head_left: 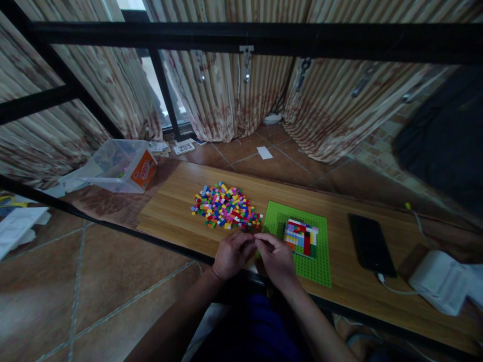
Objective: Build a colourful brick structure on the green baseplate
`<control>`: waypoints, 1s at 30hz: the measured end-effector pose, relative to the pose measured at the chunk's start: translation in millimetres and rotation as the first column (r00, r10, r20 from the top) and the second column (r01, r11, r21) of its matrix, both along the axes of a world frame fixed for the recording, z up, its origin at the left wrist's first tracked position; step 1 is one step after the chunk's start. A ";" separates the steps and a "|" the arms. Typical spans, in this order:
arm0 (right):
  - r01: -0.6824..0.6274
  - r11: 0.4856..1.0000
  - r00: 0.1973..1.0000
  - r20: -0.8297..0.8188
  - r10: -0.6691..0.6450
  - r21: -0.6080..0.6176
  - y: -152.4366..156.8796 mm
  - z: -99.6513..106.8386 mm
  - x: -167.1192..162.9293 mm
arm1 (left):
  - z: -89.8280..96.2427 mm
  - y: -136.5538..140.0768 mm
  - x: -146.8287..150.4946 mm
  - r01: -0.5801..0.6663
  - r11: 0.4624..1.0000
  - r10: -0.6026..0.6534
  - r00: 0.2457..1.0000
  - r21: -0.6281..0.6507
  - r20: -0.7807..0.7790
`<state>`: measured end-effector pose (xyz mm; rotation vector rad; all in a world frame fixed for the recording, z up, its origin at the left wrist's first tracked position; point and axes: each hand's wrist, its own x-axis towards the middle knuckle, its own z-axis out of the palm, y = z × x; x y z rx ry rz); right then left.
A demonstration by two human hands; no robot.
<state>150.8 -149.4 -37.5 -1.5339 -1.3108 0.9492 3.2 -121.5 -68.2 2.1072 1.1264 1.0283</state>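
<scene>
My left hand (pixel 233 253) and my right hand (pixel 277 259) meet at the fingertips over the table's near edge. Both have their fingers pinched together; whatever lies between them is too small to make out. Just beyond my hands spreads a heap of small multicoloured toy bricks (pixel 225 205). To the right, a green baseplate (pixel 320 271) lies flat, partly behind my right hand. On it stands a low block built of coloured bricks (pixel 301 237), with red, white, yellow and blue pieces on its top.
A black phone (pixel 371 245) with a white cable lies on the wooden table (pixel 166 208), near a white box-shaped device (pixel 439 281). Beyond the table's left end sits a clear plastic bin (pixel 116 163) with an orange label. A black metal bar (pixel 264 37) crosses above, before curtains.
</scene>
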 end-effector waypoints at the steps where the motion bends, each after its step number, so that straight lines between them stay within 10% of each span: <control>1: 0.005 1.000 1.000 0.016 -0.006 0.021 -1.4 2.3 1.7 | 0.6 -0.1 0.0 0.001 1.000 -0.001 1.000 -0.004 -0.002; 14: 0.275 0.947 0.933 0.193 -0.305 0.165 -2.6 6.5 92.3 | 2.3 0.7 1.4 -0.043 0.999 0.044 0.998 0.014 -0.052; 30: 0.297 0.939 0.793 0.505 -0.342 0.171 13.3 8.9 83.8 | 2.5 1.0 2.4 -0.072 0.997 0.072 0.994 0.003 -0.077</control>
